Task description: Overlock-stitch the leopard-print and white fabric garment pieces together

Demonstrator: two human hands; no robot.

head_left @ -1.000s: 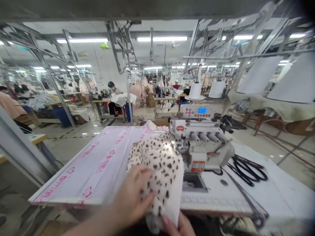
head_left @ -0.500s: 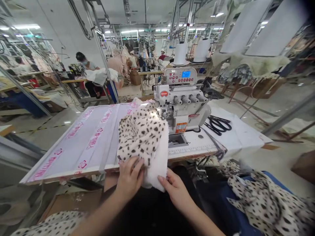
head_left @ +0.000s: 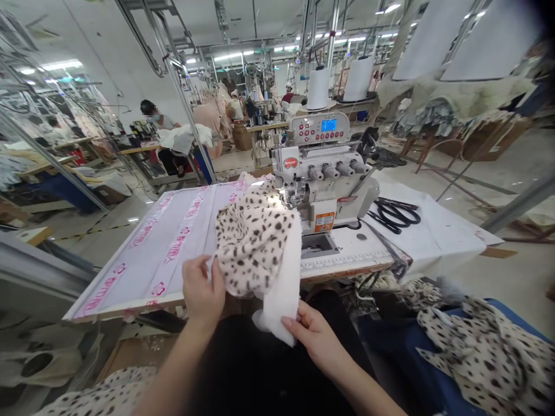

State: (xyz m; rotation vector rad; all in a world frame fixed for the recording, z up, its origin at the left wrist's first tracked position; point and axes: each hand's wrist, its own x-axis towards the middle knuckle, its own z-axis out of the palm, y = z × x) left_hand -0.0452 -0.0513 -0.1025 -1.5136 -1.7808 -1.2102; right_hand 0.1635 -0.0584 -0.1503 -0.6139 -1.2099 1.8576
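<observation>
Spotted plush fabric [head_left: 249,245], cream with dark spots, lies bunched on the table with its far end under the presser area of an overlock sewing machine [head_left: 323,185]. A white fleece piece [head_left: 281,289] runs along its right side and hangs over the table's front edge. My right hand [head_left: 310,326] pinches the lower right edge of this white fleece between thumb and fingers. My left hand [head_left: 203,287] is at the left edge of the spotted fabric, thumb beside it and fingers apart. Whether its thumb presses the cloth is hard to see.
A lilac-covered table top [head_left: 160,237] with pink print extends left. Right of the machine lies a coiled black cord [head_left: 394,214]. More spotted fabric [head_left: 489,346] is heaped at lower right, and some [head_left: 108,393] at lower left. A co-worker [head_left: 162,121] sits in the background.
My left hand has come off the top of the spotted fabric and moved left to its edge. My right hand keeps its pinch on the white fleece. The view has shifted slightly.
</observation>
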